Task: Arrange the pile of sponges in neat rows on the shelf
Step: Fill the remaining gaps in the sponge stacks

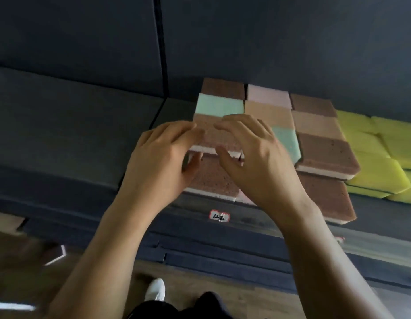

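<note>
Gripping brown sponge [214, 137] are left hand [159, 160], right hand [255, 157]; fingers [233, 125] lie atop.

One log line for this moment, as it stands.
left hand: grips brown sponge | right hand: grips same sponge | place: atop left column on shelf | yellow sponges: stacked far right

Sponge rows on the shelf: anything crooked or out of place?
Yes: the yellow sponges at the right lie overlapped at differing angles, unlike the squared rows beside them. The left hand and right hand hold a brown sponge over the left row.
</note>
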### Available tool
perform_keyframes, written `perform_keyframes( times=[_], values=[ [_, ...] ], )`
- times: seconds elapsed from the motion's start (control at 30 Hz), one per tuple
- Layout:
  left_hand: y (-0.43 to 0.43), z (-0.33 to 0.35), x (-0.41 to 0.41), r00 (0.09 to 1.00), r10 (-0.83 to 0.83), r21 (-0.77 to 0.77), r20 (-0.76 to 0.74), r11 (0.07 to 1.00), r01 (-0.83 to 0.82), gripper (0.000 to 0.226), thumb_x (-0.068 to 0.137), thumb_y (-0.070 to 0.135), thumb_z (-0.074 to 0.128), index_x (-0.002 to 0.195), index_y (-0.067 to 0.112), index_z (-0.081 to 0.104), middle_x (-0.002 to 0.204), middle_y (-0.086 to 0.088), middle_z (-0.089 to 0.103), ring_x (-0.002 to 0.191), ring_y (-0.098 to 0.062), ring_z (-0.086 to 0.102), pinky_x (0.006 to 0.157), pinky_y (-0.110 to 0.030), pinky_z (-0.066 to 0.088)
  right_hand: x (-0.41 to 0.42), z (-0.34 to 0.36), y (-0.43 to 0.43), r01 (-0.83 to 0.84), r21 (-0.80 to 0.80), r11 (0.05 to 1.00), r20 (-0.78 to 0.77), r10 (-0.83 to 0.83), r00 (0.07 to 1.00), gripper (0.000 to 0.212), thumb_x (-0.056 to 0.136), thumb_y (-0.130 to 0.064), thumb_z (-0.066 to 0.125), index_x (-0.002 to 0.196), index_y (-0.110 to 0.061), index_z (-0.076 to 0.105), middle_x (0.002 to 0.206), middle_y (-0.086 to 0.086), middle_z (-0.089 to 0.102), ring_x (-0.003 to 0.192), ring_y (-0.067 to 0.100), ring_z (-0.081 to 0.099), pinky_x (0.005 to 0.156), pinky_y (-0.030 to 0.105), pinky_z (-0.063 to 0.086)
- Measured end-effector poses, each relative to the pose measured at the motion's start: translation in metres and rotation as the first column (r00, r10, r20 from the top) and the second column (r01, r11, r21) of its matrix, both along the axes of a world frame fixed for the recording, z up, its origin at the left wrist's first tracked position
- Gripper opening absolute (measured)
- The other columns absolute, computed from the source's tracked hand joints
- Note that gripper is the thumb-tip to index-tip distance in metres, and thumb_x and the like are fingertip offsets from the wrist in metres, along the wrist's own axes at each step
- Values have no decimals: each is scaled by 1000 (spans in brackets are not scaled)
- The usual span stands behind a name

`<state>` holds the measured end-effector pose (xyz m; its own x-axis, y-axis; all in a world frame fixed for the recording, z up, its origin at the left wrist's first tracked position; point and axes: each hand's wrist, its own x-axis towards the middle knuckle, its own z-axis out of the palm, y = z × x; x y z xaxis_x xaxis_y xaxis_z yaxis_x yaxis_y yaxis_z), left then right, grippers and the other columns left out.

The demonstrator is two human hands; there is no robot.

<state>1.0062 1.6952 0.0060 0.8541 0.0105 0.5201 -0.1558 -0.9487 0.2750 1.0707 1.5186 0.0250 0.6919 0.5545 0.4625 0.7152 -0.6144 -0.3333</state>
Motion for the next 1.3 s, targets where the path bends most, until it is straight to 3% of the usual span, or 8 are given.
perform_keyframes(
  times=[0.2, 0.53, 0.73, 1.3],
  values=[
    [66, 2, -57, 950, 313, -81, 19, 947, -311, 25, 90, 27, 61, 113, 19, 66, 110, 3, 65, 94, -24, 63, 72, -39, 51, -23, 2, 89, -229, 18, 973, 24, 228, 973, 35, 89, -20, 64, 124, -16, 62, 124, -1, 62, 115, 22, 57, 87, 36, 51],
    [244, 18, -158, 704, 710, -95, -31, 699, -709, 34, 87, 30, 65, 119, 20, 64, 110, 2, 65, 92, -23, 64, 69, -35, 51, -78, 20, 315, -497, -105, 862, -17, 498, 867, 42, 92, -29, 62, 132, -20, 57, 132, -3, 58, 120, 23, 53, 90, 37, 47],
    [341, 30, -185, 623, 777, -76, -93, 618, -782, 38, 90, 32, 61, 126, 19, 60, 123, 1, 62, 107, -21, 60, 80, -33, 46, -105, 25, 430, -578, -121, 807, -36, 579, 815, 45, 93, -31, 62, 136, -18, 54, 135, -1, 57, 124, 22, 52, 95, 38, 47],
    [491, 28, -133, 641, 754, 1, -145, 648, -762, 39, 93, 39, 57, 130, 24, 56, 128, 4, 58, 113, -15, 56, 87, -33, 50, -43, 17, 599, -537, -199, 819, -51, 539, 841, 41, 92, -36, 61, 128, -17, 55, 127, 4, 57, 112, 27, 52, 88, 41, 48]
  ],
)
